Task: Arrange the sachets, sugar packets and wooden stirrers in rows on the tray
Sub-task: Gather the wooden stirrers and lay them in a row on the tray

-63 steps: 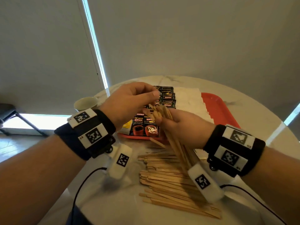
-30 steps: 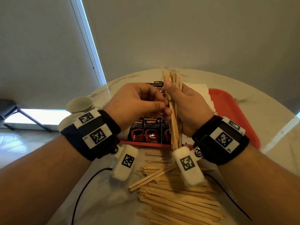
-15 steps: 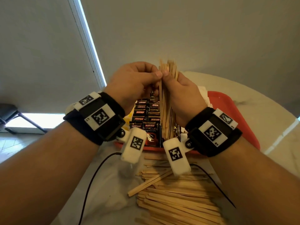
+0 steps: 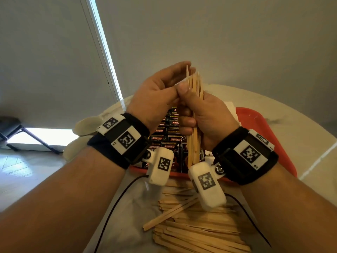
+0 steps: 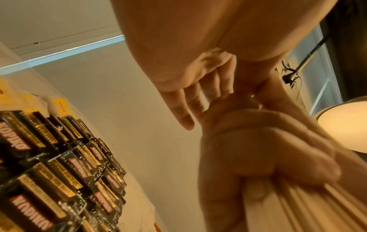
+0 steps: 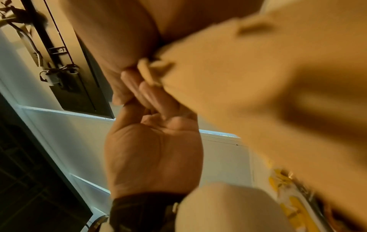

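Note:
My right hand (image 4: 204, 110) grips a bundle of wooden stirrers (image 4: 194, 143) upright above the red tray (image 4: 255, 123). The left hand (image 4: 179, 77) has its fingers stretched out, resting against the top ends of the bundle (image 4: 196, 81), thumb beside my right thumb. The right wrist view shows the left palm (image 6: 155, 149) open, fingertips at the stick ends (image 6: 149, 73). Black Kopiko sachets (image 4: 169, 137) lie in rows on the tray's left side, also seen as sachet rows (image 5: 59, 164) in the left wrist view. White packets (image 4: 230, 108) lie mid-tray, partly hidden behind my right hand.
A large pile of loose stirrers (image 4: 200, 229) lies on the white round table in front of the tray. Pale cups (image 4: 85, 125) stand at the table's left edge. Yellow sachets (image 5: 59, 105) lie beyond the black ones. Wrist-camera cables trail over the table.
Both hands rose with the bundle, which turned upright. My left fingers went from pinching at the bundle's side to lying stretched against its top ends.

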